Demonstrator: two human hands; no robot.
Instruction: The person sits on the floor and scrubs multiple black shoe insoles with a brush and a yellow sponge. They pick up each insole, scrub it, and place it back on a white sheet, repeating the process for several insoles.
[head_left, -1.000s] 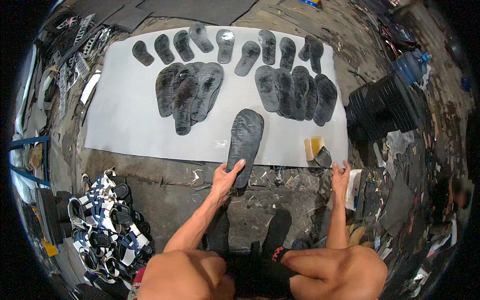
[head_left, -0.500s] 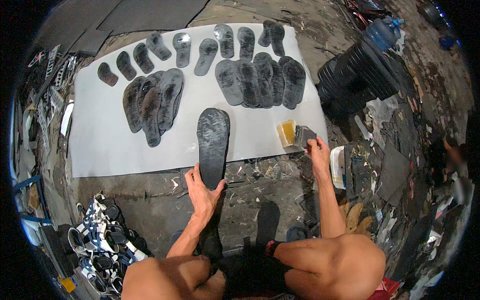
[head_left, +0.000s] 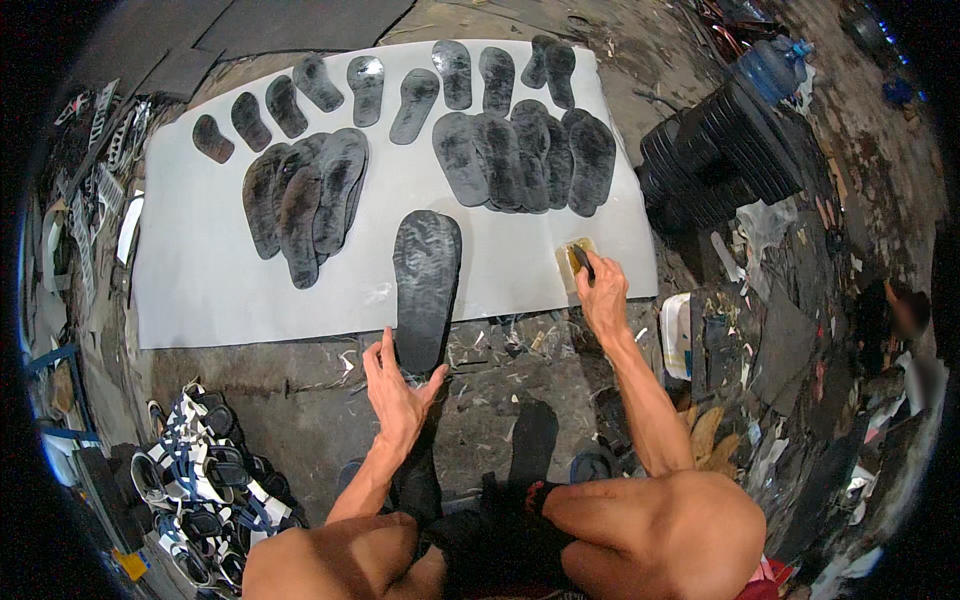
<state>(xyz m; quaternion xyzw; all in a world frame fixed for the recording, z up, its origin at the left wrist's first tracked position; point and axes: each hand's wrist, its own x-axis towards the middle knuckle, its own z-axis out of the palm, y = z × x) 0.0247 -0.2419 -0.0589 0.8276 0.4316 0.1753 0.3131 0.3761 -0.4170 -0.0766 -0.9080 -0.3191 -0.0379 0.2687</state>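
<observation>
A black foot-shaped sole (head_left: 427, 285) lies in front of me, its toe end on the white sheet and its heel end toward me. It looks like a stack, with another dark edge showing on its right. My left hand (head_left: 397, 405) grips the heel between thumb and fingers. On the sheet to the right sits a small clear tub of yellow stuff (head_left: 574, 256). My right hand (head_left: 604, 297) pinches a small dark flat piece (head_left: 583, 262) and holds it at the tub, partly hiding it. Whether the piece touches the yellow stuff I cannot tell.
Several dark soles (head_left: 410, 105) line the far side of the white sheet (head_left: 200, 300), with overlapping piles at left (head_left: 300, 210) and right (head_left: 480, 160). Black stacked tubs (head_left: 715, 150) stand at the right. White and black sandal uppers (head_left: 215, 480) are heaped at lower left.
My right hand has moved left and slightly up, bringing the dark piece from beside the yellow tub to over it. My left hand stays at the sole's heel.
</observation>
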